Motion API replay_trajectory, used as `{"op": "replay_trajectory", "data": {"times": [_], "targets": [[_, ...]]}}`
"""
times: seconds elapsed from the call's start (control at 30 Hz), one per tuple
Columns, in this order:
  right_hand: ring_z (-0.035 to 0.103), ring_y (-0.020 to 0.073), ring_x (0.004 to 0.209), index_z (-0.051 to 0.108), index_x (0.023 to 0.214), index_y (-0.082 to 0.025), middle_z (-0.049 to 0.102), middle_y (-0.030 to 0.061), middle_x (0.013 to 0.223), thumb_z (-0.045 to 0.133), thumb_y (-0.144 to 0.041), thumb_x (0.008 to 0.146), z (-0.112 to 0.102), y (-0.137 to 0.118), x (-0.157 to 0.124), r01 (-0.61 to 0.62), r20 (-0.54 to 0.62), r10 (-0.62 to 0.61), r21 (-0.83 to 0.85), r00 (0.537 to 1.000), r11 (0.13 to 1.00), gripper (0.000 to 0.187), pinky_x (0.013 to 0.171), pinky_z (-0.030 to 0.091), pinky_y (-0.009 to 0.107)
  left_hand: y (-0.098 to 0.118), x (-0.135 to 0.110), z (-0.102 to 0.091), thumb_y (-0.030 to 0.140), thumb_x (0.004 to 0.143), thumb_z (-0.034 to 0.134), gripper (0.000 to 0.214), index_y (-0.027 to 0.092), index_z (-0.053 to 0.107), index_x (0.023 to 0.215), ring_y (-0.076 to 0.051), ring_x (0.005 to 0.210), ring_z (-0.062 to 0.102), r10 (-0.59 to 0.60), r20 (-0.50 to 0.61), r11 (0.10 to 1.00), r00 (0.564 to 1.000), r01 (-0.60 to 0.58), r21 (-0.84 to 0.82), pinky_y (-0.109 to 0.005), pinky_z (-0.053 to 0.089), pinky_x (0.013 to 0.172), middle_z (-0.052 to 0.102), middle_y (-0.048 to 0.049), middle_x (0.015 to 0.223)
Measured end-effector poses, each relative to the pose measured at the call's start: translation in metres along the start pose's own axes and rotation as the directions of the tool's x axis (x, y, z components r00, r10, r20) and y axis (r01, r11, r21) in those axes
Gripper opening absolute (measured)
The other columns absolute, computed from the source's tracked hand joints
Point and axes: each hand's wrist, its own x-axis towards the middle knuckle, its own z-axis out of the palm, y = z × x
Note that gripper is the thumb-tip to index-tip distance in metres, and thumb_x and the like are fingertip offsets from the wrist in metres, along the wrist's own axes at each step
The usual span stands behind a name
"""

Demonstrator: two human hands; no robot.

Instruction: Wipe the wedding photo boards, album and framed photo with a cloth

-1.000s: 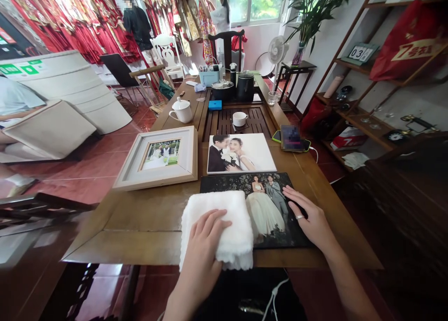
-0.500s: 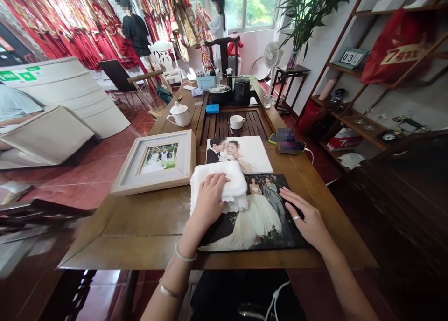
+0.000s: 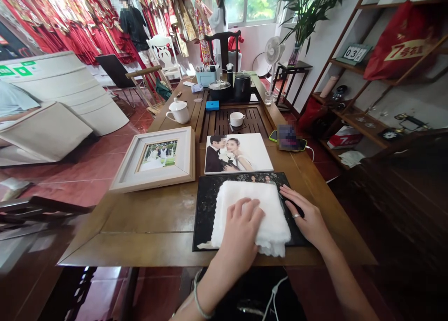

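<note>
A dark wedding photo panel (image 3: 206, 204) lies flat at the near edge of the wooden table (image 3: 150, 218). A folded white towel (image 3: 252, 204) covers its middle. My left hand (image 3: 241, 230) presses flat on the towel, fingers stretched out. My right hand (image 3: 306, 216), wearing a ring, lies flat on the panel's right edge with fingers spread, touching the towel's side. Just behind the panel lies a white wedding photo panel (image 3: 238, 153).
A white framed photo (image 3: 156, 158) sits to the left. A phone (image 3: 290, 138) on a cable lies at the right. Farther back are a tea tray (image 3: 227, 120), cup (image 3: 237, 118), white teapot (image 3: 179, 110) and kettles. Shelves stand at the right; people stand by red garments behind.
My left hand slid the towel from the panel's upper left toward me and to the right, onto its middle. My right hand stayed on the right edge.
</note>
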Motion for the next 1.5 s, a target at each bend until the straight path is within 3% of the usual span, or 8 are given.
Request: {"op": "replay_trajectory", "data": {"times": [0.17, 0.27, 0.47, 0.63, 0.8, 1.07, 1.3, 1.5], "targets": [[0.055, 0.0216, 0.126, 0.064, 0.12, -0.024, 0.062, 0.0072, 0.131, 0.045, -0.026, 0.094, 0.0, -0.002, 0.001, -0.003, -0.008, 0.003, -0.001, 1.0, 1.0, 0.032, 0.109, 0.043, 0.045, 0.005, -0.03, 0.002, 0.003, 0.053, 0.05, 0.064, 0.022, 0.05, 0.114, -0.028, 0.133, 0.031, -0.007, 0.031, 0.997, 0.999, 0.009, -0.072, -0.047, 0.031, 0.105, 0.043, -0.0044, 0.145], [0.055, 0.0216, 0.125, 0.064, 0.12, -0.023, 0.062, 0.0077, 0.131, 0.045, -0.026, 0.094, 0.0, -0.002, 0.001, -0.004, -0.002, 0.004, -0.002, 1.0, 1.0, 0.032, 0.11, 0.042, 0.045, 0.004, -0.033, 0.003, 0.001, 0.049, 0.048, 0.066, 0.023, 0.051, 0.112, -0.026, 0.133, 0.032, -0.063, 0.003, 0.994, 0.998, 0.063, -0.087, -0.044, 0.031, 0.105, 0.045, -0.0032, 0.143], [0.053, 0.0212, 0.128, 0.062, 0.123, -0.023, 0.06, 0.007, 0.134, 0.046, -0.026, 0.094, 0.0, -0.001, 0.0, -0.007, 0.01, 0.007, 0.012, 1.0, 1.0, 0.033, 0.112, 0.039, 0.045, -0.002, 0.01, 0.005, -0.001, 0.056, 0.052, 0.063, 0.021, 0.05, 0.115, -0.029, 0.135, 0.031, -0.133, -0.111, 0.991, 0.985, 0.132, -0.02, -0.047, 0.028, 0.109, 0.045, -0.0069, 0.143], [0.054, 0.0227, 0.126, 0.062, 0.124, -0.026, 0.061, 0.0051, 0.133, 0.045, -0.024, 0.093, 0.0, -0.001, -0.001, -0.009, 0.0, 0.009, 0.008, 1.0, 1.0, 0.035, 0.11, 0.041, 0.044, -0.001, 0.055, 0.007, 0.002, 0.067, 0.059, 0.054, 0.018, 0.048, 0.117, -0.03, 0.135, 0.033, -0.075, -0.144, 0.997, 0.987, 0.077, 0.013, -0.047, 0.029, 0.11, 0.045, -0.0112, 0.142], [0.055, 0.0257, 0.125, 0.059, 0.129, -0.026, 0.059, 0.0048, 0.135, 0.046, -0.021, 0.09, 0.002, 0.004, -0.002, -0.031, -0.004, 0.031, -0.01, 0.999, 0.999, 0.042, 0.105, 0.046, 0.042, 0.003, 0.072, 0.013, 0.0, 0.072, 0.052, 0.047, 0.017, 0.047, 0.116, -0.028, 0.134, 0.035, -0.007, -0.147, 0.998, 0.989, 0.015, 0.059, -0.046, 0.031, 0.109, 0.047, -0.0114, 0.141], [0.054, 0.0253, 0.126, 0.06, 0.129, -0.025, 0.059, 0.0044, 0.136, 0.046, -0.009, 0.076, 0.001, 0.009, -0.006, -0.013, 0.006, 0.013, -0.003, 1.0, 1.0, 0.057, 0.106, 0.045, 0.041, 0.012, 0.048, 0.013, 0.001, 0.066, 0.055, 0.052, 0.019, 0.046, 0.114, -0.028, 0.133, 0.035, 0.032, -0.086, 0.999, 0.996, -0.029, 0.033, -0.046, 0.034, 0.105, 0.046, -0.0095, 0.141], [0.056, 0.0257, 0.124, 0.06, 0.128, -0.023, 0.059, 0.0087, 0.135, 0.049, -0.022, 0.085, 0.0, 0.007, -0.003, -0.003, -0.013, 0.004, 0.02, 1.0, 1.0, 0.045, 0.102, 0.049, 0.041, 0.018, 0.015, 0.018, 0.001, 0.062, 0.052, 0.056, 0.019, 0.048, 0.115, -0.029, 0.135, 0.032, 0.05, -0.043, 0.998, 0.998, -0.051, -0.026, -0.047, 0.032, 0.106, 0.043, -0.0078, 0.146], [0.053, 0.023, 0.127, 0.061, 0.126, -0.025, 0.061, 0.0069, 0.133, 0.044, -0.026, 0.092, -0.002, -0.004, 0.001, -0.015, 0.009, 0.015, 0.032, 1.0, 0.999, 0.037, 0.11, 0.041, 0.046, 0.016, -0.018, 0.015, 0.002, 0.057, 0.049, 0.06, 0.023, 0.051, 0.113, -0.026, 0.136, 0.033, 0.022, -0.01, 0.993, 1.0, -0.023, -0.117, -0.045, 0.032, 0.107, 0.046, -0.003, 0.145]]}}
